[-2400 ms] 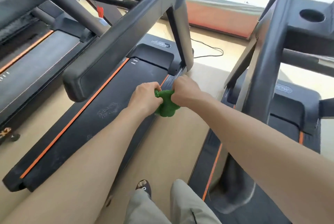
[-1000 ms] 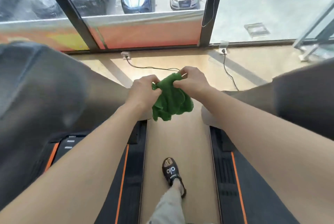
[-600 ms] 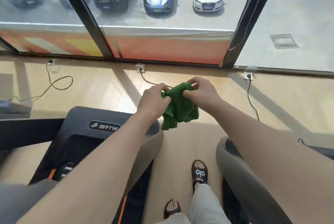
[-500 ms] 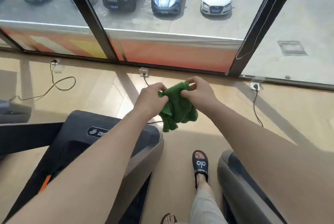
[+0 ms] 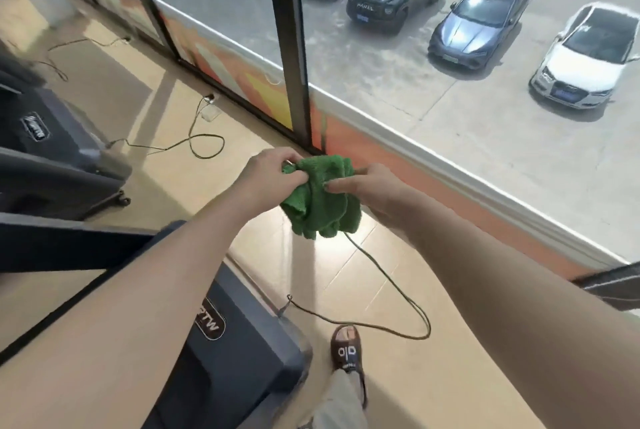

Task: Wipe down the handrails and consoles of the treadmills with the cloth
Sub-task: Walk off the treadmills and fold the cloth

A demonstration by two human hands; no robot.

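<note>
From the head view, a bunched green cloth [image 5: 320, 201] is held in mid-air above the floor [image 5: 398, 290]. Its upper left edge is pinched by the left hand [image 5: 268, 174], fingers curled; the right hand [image 5: 367, 188] apparently pinches the right side. A treadmill [image 5: 239, 352] is seen lower left.

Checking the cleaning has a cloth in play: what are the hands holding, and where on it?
Both hold the green cloth by its bunched top: left hand at the left end, right hand at the right.
</note>
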